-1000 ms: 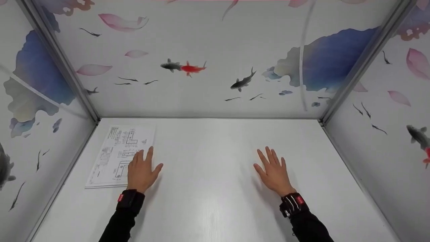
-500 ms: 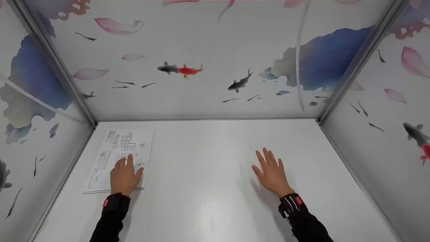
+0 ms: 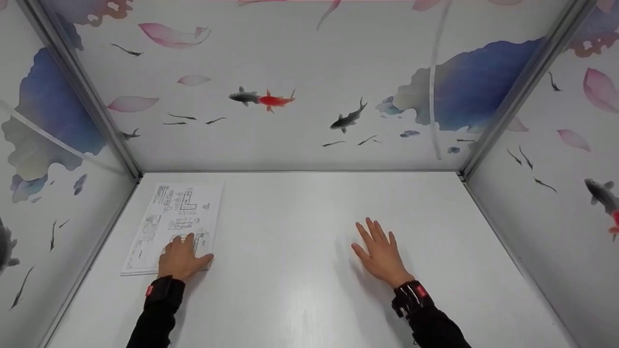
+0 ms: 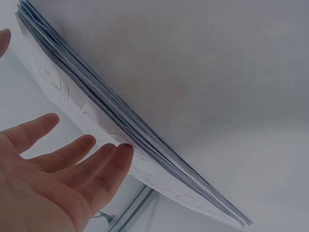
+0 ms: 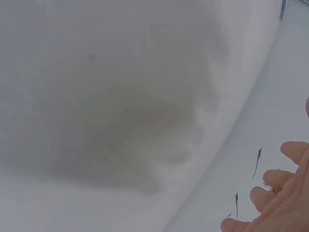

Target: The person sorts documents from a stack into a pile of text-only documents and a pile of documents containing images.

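Observation:
A stack of papers printed with technical line drawings lies at the table's left side. My left hand is over the lower part of this stack, fingers slightly bent and thumb spread to the right. In the left wrist view the stack's layered edge runs diagonally, and the fingers of the left hand reach toward it, gripping nothing. My right hand hovers over the right half of the table, fingers extended and holding nothing. The right wrist view shows its fingertips at the lower right corner.
The white table is bounded by a back wall, a left wall and a right wall, all printed with fish, petals and blue leaves. Grey metal posts stand at the back corners.
My left hand has moved left and toward me over the papers, its fingers now bent more. The right hand has shifted slightly left and toward me.

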`<move>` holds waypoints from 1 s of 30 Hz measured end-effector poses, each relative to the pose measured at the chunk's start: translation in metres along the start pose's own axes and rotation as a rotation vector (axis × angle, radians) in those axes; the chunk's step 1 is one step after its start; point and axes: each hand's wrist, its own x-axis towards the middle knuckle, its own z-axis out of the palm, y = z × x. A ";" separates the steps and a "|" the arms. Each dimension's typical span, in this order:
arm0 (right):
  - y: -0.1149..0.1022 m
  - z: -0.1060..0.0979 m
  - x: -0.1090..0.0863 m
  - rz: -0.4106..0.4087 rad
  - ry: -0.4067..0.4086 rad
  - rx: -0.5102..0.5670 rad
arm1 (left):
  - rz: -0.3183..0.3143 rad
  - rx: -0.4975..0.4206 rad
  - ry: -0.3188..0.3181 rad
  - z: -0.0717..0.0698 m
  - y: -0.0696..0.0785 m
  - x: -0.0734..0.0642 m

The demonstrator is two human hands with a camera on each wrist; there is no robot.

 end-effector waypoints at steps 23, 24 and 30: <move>-0.020 0.009 -0.001 -0.053 -0.028 -0.016 | -0.471 -0.029 -0.014 -0.023 -0.080 -0.006; -0.021 0.009 -0.001 -0.053 -0.027 -0.014 | -0.463 -0.027 -0.006 -0.023 -0.081 -0.006; -0.024 0.011 0.000 -0.077 -0.029 -0.024 | -0.417 -0.010 0.059 -0.017 -0.079 -0.007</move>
